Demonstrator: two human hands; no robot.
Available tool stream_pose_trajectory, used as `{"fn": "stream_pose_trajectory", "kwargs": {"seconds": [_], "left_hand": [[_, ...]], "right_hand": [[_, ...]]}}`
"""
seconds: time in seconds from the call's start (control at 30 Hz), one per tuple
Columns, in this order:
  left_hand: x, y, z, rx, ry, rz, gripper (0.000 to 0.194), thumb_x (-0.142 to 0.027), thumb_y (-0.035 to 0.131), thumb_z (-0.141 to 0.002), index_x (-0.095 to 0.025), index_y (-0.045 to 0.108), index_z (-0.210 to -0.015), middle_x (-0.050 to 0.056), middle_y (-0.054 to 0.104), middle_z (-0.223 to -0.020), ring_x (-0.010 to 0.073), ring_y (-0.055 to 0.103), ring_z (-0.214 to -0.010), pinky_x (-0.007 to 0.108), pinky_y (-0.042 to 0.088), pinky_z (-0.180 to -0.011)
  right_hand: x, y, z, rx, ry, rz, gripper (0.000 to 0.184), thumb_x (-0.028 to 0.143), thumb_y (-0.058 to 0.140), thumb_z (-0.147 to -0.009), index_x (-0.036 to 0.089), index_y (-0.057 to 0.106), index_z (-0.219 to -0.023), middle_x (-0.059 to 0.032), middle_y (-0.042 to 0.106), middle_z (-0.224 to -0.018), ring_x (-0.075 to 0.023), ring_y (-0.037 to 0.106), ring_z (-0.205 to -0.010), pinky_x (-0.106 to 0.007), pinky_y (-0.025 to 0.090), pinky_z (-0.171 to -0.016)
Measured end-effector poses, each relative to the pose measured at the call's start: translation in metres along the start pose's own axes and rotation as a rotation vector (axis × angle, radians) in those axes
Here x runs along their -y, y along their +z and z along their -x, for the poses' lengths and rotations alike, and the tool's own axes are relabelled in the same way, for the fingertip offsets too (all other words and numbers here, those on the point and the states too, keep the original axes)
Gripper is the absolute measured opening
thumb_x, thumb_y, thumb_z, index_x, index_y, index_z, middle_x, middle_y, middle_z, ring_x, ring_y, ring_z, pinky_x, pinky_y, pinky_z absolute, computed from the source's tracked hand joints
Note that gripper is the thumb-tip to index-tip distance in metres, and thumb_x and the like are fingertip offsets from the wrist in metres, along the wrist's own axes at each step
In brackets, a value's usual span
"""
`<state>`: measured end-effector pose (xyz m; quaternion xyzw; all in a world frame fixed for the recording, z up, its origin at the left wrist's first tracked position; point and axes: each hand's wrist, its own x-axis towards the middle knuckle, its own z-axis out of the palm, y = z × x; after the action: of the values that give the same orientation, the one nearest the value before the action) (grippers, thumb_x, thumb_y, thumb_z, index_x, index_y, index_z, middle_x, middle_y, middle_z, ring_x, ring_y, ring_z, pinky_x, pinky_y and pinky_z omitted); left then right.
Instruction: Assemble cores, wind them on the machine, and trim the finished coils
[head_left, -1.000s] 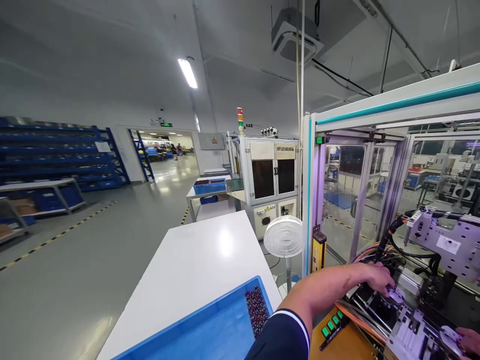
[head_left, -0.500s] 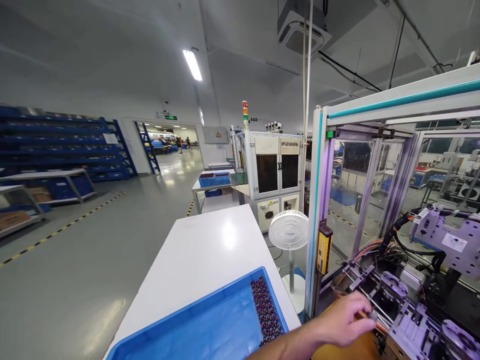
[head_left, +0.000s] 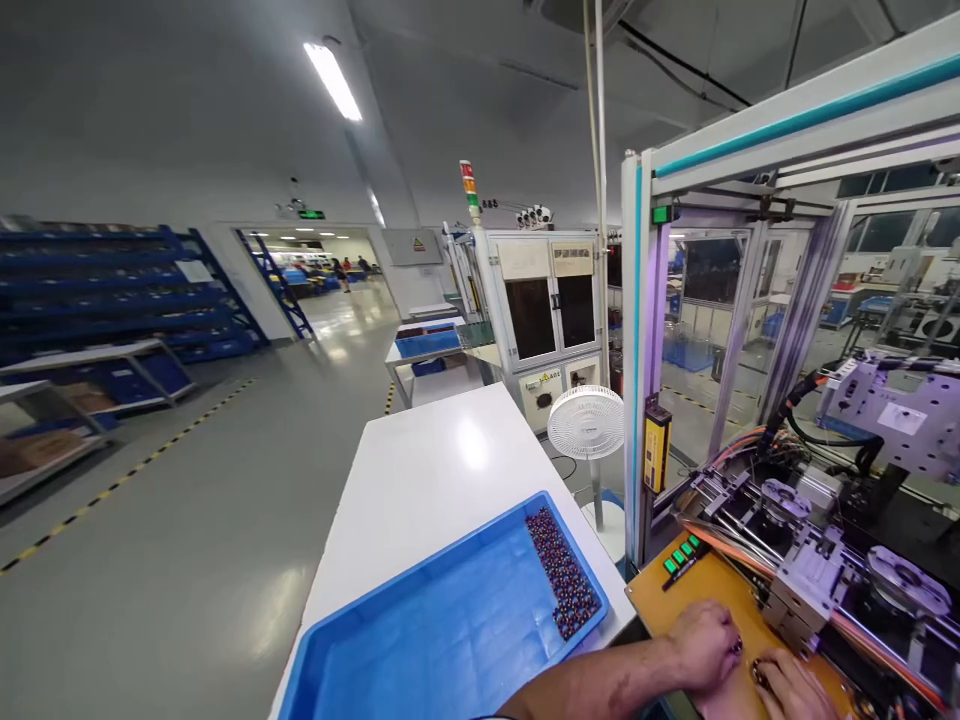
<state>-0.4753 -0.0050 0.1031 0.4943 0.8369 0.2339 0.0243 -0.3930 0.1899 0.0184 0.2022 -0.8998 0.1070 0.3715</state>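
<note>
At four o'clock above an orange worktop (head_left: 716, 582), the left hand (head_left: 703, 643) pinches a dark part (head_left: 736, 647); the right hand (head_left: 796, 687) pinches another part (head_left: 758, 673).

Warning triangles (head_left: 418, 246): wall box (head_left: 401, 243), "A01" cabinet (head_left: 553, 320)

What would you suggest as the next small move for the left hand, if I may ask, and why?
I would probably carry the small dark piece in the left hand to the blue tray, setting it beside the dark parts. It looks similarly small and dark, the left forearm appears just beside the tray in this view, and those parts fill only one end.
</note>
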Motion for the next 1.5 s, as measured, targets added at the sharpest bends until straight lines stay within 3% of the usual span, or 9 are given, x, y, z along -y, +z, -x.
{"fn": "stream_pose_trajectory", "kwargs": {"seconds": [0.1, 0.3, 0.43, 0.53, 0.67, 0.8, 1.03, 1.37, 1.5], "left_hand": [[-0.011, -0.009, 0.006, -0.039, 0.005, -0.055, 0.016, -0.031, 0.064, -0.082, -0.015, 0.067, -0.083, 0.006, 0.067, -0.083, 0.0172, 0.062, -0.075, 0.031, 0.051, -0.069], [-0.034, -0.053, -0.006, -0.124, 0.220, -0.037, 0.012, -0.018, 0.055, -0.088, -0.014, 0.067, -0.087, 0.014, 0.069, -0.095, 0.0223, 0.066, -0.085, 0.035, 0.056, -0.075], [-0.064, -0.095, -0.072, -0.133, 0.443, 0.018, 0.022, -0.025, 0.050, -0.093, -0.015, 0.065, -0.106, 0.015, 0.066, -0.112, 0.0252, 0.063, -0.103, 0.043, 0.052, -0.091], [-0.107, -0.108, -0.143, -0.060, 0.557, -0.002, 0.022, -0.030, 0.054, -0.091, -0.016, 0.066, -0.105, 0.014, 0.065, -0.115, 0.0273, 0.060, -0.109, 0.047, 0.048, -0.096], [-0.161, -0.086, -0.226, 0.078, 0.605, -0.090, 0.025, -0.023, 0.067, -0.082, -0.016, 0.067, -0.106, 0.016, 0.059, -0.127, 0.0326, 0.048, -0.126, 0.053, 0.041, -0.103], [-0.192, -0.047, -0.266, 0.242, 0.631, -0.172, 0.039, -0.025, 0.075, -0.076, -0.019, 0.065, -0.113, 0.014, 0.050, -0.140, 0.0359, 0.038, -0.135, 0.055, 0.041, -0.103], [-0.208, -0.011, -0.277, 0.376, 0.677, -0.243, 0.034, -0.034, 0.063, -0.088, -0.017, 0.061, -0.117, 0.011, 0.049, -0.140, 0.0301, 0.046, -0.129, 0.055, 0.041, -0.104], [-0.198, 0.004, -0.290, 0.547, 0.663, -0.235, 0.038, -0.036, 0.064, -0.087, -0.017, 0.060, -0.120, 0.012, 0.048, -0.142, 0.0314, 0.044, -0.131, 0.056, 0.039, -0.105], [-0.197, 0.000, -0.289, 0.513, 0.669, -0.180, 0.031, -0.033, 0.065, -0.086, -0.016, 0.064, -0.111, 0.013, 0.049, -0.142, 0.0319, 0.043, -0.133, 0.055, 0.040, -0.105]], "right_hand": [[0.016, -0.054, -0.004, 0.018, 0.026, 0.087, 0.025, 0.028, 0.048, -0.093, 0.021, 0.072, -0.094, -0.0082, 0.074, -0.095, -0.0212, 0.072, -0.079, -0.030, 0.058, -0.068], [0.017, -0.245, -0.036, 0.091, 0.258, 0.245, 0.017, 0.022, 0.055, -0.093, 0.017, 0.066, -0.105, -0.0118, 0.068, -0.110, -0.0238, 0.064, -0.102, -0.038, 0.052, -0.092], [-0.037, -0.345, -0.037, 0.362, 0.618, 0.449, 0.021, 0.028, 0.054, -0.092, 0.016, 0.069, -0.098, -0.0132, 0.068, -0.111, -0.0255, 0.064, -0.103, -0.040, 0.049, -0.096], [-0.088, -0.388, -0.026, 0.488, 0.842, 0.513, 0.019, 0.028, 0.058, -0.089, 0.014, 0.070, -0.093, -0.0143, 0.069, -0.105, -0.0274, 0.064, -0.100, -0.038, 0.049, -0.092], [-0.134, -0.401, -0.001, 0.615, 1.084, 0.469, 0.021, 0.033, 0.065, -0.088, 0.013, 0.067, -0.096, -0.0086, 0.069, -0.098, -0.0211, 0.066, -0.090, -0.036, 0.053, -0.084], [-0.144, -0.392, 0.026, 0.679, 1.186, 0.375, 0.026, 0.037, 0.058, -0.094, 0.014, 0.063, -0.105, -0.0054, 0.065, -0.105, -0.0169, 0.064, -0.091, -0.036, 0.055, -0.082], [-0.144, -0.379, 0.047, 0.621, 1.139, 0.326, 0.026, 0.036, 0.059, -0.093, 0.015, 0.062, -0.109, -0.0078, 0.061, -0.117, -0.0211, 0.060, -0.106, -0.042, 0.051, -0.092], [-0.152, -0.375, 0.040, 0.685, 1.122, 0.178, 0.026, 0.039, 0.062, -0.091, 0.014, 0.065, -0.098, -0.0061, 0.065, -0.106, -0.0195, 0.062, -0.098, -0.040, 0.051, -0.090], [-0.156, -0.375, 0.039, 0.674, 1.156, 0.116, 0.026, 0.038, 0.067, -0.087, 0.013, 0.067, -0.094, -0.0057, 0.067, -0.101, -0.0188, 0.064, -0.094, -0.039, 0.052, -0.087]]}}
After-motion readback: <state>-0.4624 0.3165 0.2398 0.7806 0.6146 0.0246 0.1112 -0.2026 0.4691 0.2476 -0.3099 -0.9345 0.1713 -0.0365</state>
